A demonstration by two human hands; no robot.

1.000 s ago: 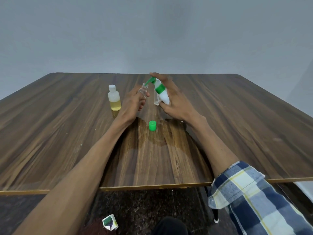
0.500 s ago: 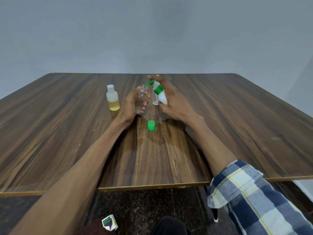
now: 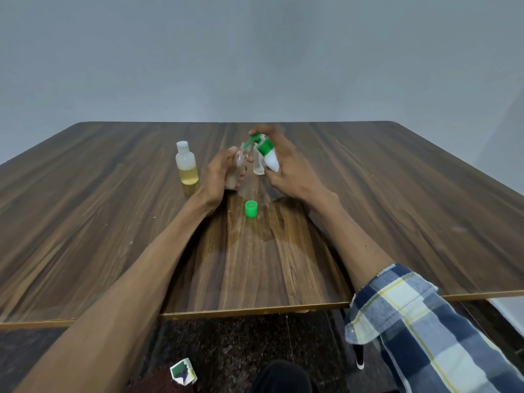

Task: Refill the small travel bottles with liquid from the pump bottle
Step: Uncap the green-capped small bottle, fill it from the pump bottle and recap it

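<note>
Pump bottle (image 3: pixel 269 157), white with green collar, is tilted in the right hand (image 3: pixel 289 171), fingers curled round it, nozzle over a clear travel bottle (image 3: pixel 238 168) gripped by the left hand (image 3: pixel 219 175) mid-table. Nearer lies a green cap (image 3: pixel 251 209); left stands a capped yellow-liquid bottle (image 3: pixel 186 163); another clear bottle (image 3: pixel 259 165) stands behind.

Dark brown wood-grain surface (image 3: pixel 397 194) with a pale front edge. Below: dark speckled floor (image 3: pixel 226 344) bearing a small white-and-green carton (image 3: pixel 183 374). Behind: plain grey wall (image 3: pixel 255 52).
</note>
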